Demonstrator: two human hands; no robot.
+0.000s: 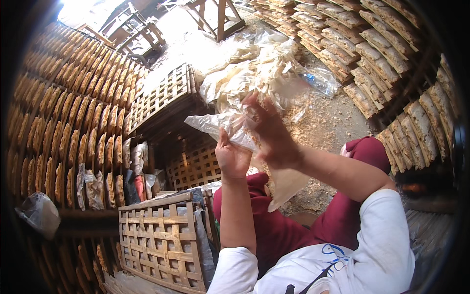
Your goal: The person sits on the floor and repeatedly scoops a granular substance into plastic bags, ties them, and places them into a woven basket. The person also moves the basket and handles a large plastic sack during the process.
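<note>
A crumpled translucent plastic sheet (235, 126) is raised in front of my body, with crumbs stuck to it. My left hand (233, 156) holds the sheet from below, its thumb side towards the lower edge. Close beside it, my right hand (273, 132) is motion-blurred over the sheet's right part. Its fingers look bent, and whether they grip the plastic is unclear. A paler sheet corner (288, 185) hangs below the right wrist. Beyond my hands, a large heap of similar used plastic sheets (257, 68) lies on the ground.
Tan crumbs (319, 123) cover the floor. Racks of crumbly slabs (84, 114) rise at left, with more slabs (367, 55) at right. Woven bamboo lattice frames (161, 239) stand close to my left arm. A clear plastic bottle (319, 81) lies near the heap. Wooden stands (216, 18) are behind.
</note>
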